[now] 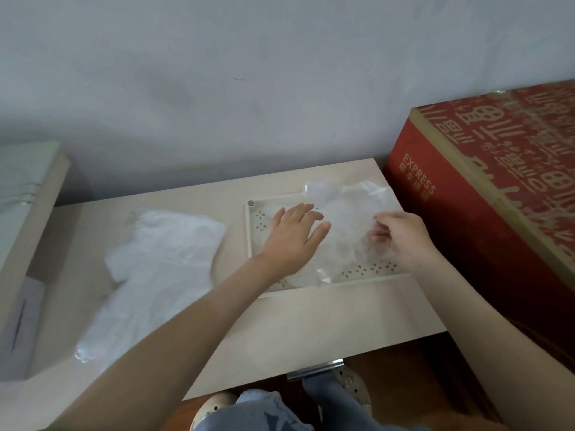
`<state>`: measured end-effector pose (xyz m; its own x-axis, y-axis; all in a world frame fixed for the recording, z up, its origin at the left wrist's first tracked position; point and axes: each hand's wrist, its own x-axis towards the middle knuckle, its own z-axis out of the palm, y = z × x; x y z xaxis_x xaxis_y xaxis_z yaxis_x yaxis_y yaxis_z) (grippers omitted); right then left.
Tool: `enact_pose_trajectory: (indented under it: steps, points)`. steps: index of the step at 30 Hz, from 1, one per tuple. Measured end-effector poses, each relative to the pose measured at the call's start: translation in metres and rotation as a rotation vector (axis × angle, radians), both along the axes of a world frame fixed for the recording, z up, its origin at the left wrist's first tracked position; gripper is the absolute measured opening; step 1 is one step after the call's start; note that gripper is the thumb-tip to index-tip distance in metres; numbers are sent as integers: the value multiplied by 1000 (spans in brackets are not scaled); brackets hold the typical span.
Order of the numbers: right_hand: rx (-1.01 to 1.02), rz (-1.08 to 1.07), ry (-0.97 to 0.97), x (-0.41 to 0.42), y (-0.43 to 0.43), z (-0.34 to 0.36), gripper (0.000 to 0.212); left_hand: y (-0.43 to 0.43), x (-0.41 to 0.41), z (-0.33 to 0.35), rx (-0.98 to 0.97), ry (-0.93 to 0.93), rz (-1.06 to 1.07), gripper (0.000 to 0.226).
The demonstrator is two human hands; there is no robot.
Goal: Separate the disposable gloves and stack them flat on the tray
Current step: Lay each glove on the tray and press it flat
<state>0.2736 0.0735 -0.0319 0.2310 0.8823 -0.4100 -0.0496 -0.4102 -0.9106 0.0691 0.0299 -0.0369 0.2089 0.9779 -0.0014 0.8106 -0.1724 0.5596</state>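
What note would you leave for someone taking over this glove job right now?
Left hand: flat, fingers straight, pressing the clear glove onto the tray.
Right hand: pinching that glove's right edge.
Done: at least one glove lies on the tray; how many layers, I cannot tell.
Left: smooth this one, then separate the glove pile on the table, left of the tray, and stack them.

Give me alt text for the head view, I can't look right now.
A person's left hand presses flat on a clear glove lying on the cream tray, while the right hand pinches the glove's right edge. A pile of gloves lies on the table left of the tray; a red box stands to the right.
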Motion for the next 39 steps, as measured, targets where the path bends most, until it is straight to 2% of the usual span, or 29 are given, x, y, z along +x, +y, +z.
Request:
enact_pose_trajectory:
  steps: [3,6,8,10,13,18,20,23,26,29,33,37,39]
  points:
    - [-14,-30,125,-4,-2,7,9,-7,17,16,-24,35,-26,71]
    - [-21,-33,174,-8,-4,13,9,-15,37,19,6,250,-107,86]
    - [-23,-45,188,-9,-4,16,13,-15,43,14,49,373,-112,72]
    - [-25,-52,189,-9,-4,17,13,-12,42,10,86,405,-76,59]
    - [-41,-7,88,-1,-5,15,15,-8,29,7,108,473,-100,51]
    - [-43,108,-109,8,-8,3,13,-8,6,7,4,560,-177,47]
    - [-19,144,-180,9,-9,-4,12,-9,-2,12,-44,551,-170,52]
    - [-3,192,-331,10,-11,-11,9,-7,-15,23,-75,420,-32,60]
    - [30,232,-470,9,-14,-12,12,-3,-29,26,-36,294,155,70]
    - [75,259,-530,6,-16,-10,13,1,-34,21,-12,204,231,71]
    - [92,256,-577,4,-16,-13,11,1,-32,-3,-22,135,59,45]
    - [89,266,-597,3,-15,-18,17,-2,-29,-25,-202,306,-153,52]
    - [96,284,-624,4,-14,-19,25,-2,-28,-31,-223,395,-193,58]
